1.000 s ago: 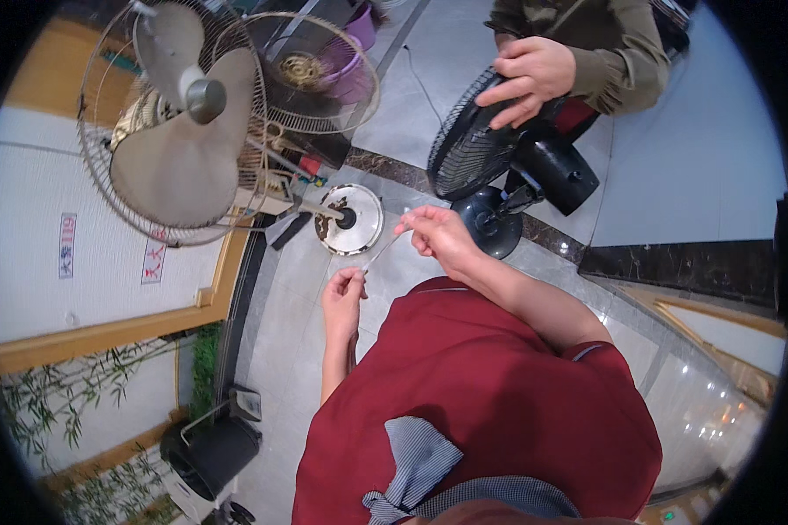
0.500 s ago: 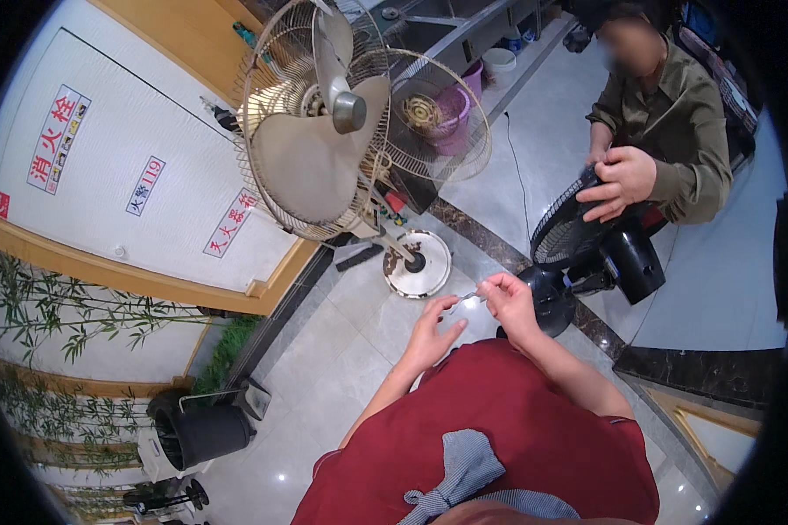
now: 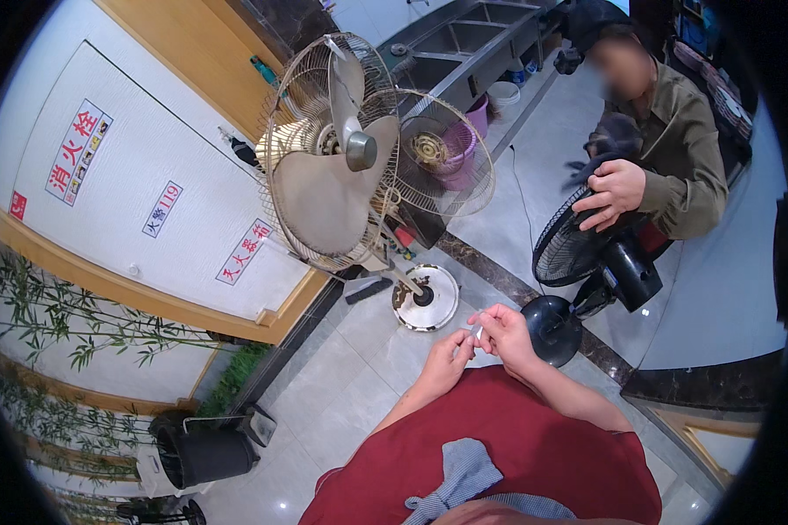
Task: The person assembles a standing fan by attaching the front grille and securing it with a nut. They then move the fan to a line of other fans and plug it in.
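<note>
So the left hand (image 3: 447, 363) and right hand (image 3: 507, 339) are right up close, thumbs and fingertips of both pinched on a small silvery piece (image 3: 476, 331) between them, honestly too tiny to identify. Going clock-style from there: a worn white fan base (image 3: 427, 308) at 10 o'clock, big pale fan blades (image 3: 324, 192) between 10 and 11, a black fan (image 3: 630, 271) around 2 with a co-worker's hand (image 3: 617, 194) on its cage, and a black bin (image 3: 219, 451) way over at 8.

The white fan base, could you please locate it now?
In the head view, the white fan base is on the floor just right of centre, beyond the left hand and left of the black fan's base.
</note>
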A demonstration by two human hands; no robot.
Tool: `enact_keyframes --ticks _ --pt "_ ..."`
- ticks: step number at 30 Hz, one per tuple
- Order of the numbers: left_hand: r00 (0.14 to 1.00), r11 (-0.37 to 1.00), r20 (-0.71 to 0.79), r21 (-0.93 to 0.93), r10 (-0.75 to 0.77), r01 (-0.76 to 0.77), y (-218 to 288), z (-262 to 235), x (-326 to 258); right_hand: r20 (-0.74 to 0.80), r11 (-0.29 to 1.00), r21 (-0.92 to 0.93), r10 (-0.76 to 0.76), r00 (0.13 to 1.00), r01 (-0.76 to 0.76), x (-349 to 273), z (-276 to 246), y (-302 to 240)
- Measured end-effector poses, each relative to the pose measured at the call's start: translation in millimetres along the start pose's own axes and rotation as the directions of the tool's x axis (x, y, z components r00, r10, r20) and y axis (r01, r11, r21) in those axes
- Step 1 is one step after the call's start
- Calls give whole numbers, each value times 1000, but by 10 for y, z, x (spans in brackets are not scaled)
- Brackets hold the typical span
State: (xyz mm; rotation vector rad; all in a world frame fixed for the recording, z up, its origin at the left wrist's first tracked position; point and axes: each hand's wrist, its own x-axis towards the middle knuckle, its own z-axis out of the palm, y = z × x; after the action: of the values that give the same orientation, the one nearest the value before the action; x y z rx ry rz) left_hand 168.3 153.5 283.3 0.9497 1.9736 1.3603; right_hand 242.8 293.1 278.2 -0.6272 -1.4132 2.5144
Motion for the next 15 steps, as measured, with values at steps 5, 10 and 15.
enact_keyframes --ticks 5,10,15 --pt "1000 998 13 -57 -19 20 13 24 39 -55 986 107 -119 991 124 21 -36 -175" --pt "998 998 9 15 59 -59 31 32 49 -116 975 100 -185 976 197 38 -123 -319" --pt "997 997 -7 -10 75 -75 40 22 51 -146 964 36 -256 956 264 41 -114 -454"
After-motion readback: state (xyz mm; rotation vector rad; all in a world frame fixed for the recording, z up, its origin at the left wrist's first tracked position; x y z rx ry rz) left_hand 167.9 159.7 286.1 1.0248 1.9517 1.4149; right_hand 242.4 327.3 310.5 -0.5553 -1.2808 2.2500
